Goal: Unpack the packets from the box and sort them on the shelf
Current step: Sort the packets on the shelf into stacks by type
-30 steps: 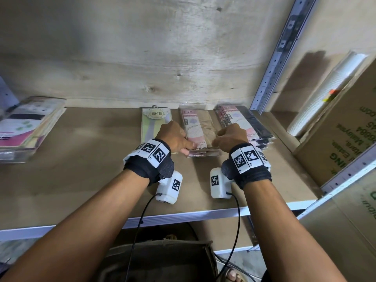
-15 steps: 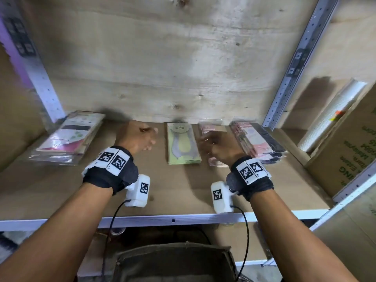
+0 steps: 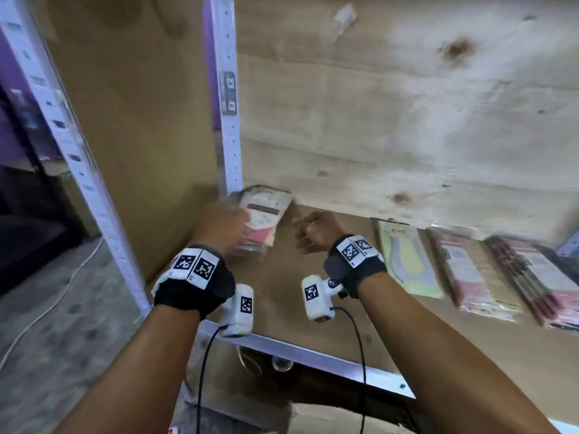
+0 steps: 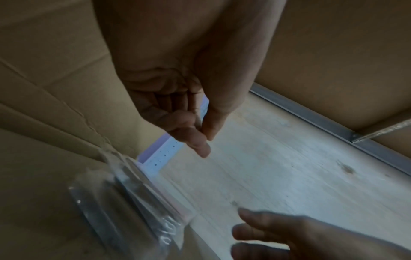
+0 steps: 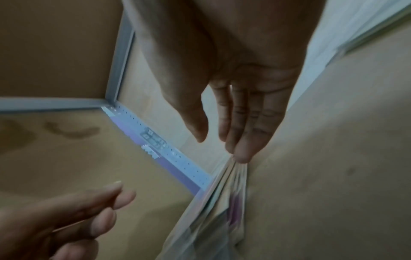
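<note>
A stack of clear-wrapped white-and-pink packets (image 3: 266,214) lies in the back left corner of the wooden shelf (image 3: 282,311). My left hand (image 3: 239,222) hovers over the stack's near left part, fingers loosely curled, thumb against forefinger, holding nothing (image 4: 204,140). The right hand (image 3: 305,236) is just right of the stack. In the right wrist view its fingers (image 5: 242,151) are straight and a fingertip is at the stack's edge (image 5: 222,211). Further right lie a green packet (image 3: 407,261), a pink-beige pile (image 3: 473,277) and a dark-pink pile (image 3: 539,277).
A perforated metal post (image 3: 230,120) stands in the back left corner beside a cardboard side panel (image 3: 141,120). The shelf's metal front rail (image 3: 313,355) runs under my wrists. A white cable (image 3: 47,308) lies on the floor at the left.
Both hands have let go of the pink-beige pile and moved left along the shelf to the corner stack. The view has swung left with them.
</note>
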`<control>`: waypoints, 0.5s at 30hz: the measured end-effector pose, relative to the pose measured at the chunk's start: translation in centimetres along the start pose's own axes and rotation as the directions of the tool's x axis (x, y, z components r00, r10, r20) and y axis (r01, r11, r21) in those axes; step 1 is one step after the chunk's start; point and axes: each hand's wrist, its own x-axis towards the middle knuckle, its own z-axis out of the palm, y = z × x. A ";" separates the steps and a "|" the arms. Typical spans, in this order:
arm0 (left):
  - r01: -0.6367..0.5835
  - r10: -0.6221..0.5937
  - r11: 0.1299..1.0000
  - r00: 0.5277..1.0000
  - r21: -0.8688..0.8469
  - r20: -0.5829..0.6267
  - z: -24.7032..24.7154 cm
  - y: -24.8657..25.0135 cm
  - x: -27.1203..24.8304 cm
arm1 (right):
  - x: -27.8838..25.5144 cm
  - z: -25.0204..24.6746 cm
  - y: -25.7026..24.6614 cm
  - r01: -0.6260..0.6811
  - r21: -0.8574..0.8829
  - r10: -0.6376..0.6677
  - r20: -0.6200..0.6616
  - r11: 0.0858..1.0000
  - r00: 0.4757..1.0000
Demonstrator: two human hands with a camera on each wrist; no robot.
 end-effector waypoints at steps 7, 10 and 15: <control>-0.025 0.029 0.997 0.998 0.069 -0.060 -1.9 -0.8 0.4 | 4.5 5.8 -0.8 -0.028 -0.147 0.022 -0.038 0.989 0.999; -0.047 0.056 0.994 0.994 0.097 -0.092 -2.0 -0.4 0.4 | 4.3 5.9 -0.1 -0.041 -0.116 0.035 -0.053 0.992 0.998; -0.023 0.025 0.999 0.997 0.026 -0.074 -1.3 0.3 0.3 | 2.2 3.9 0.1 -0.050 -0.106 0.046 -0.032 0.993 0.998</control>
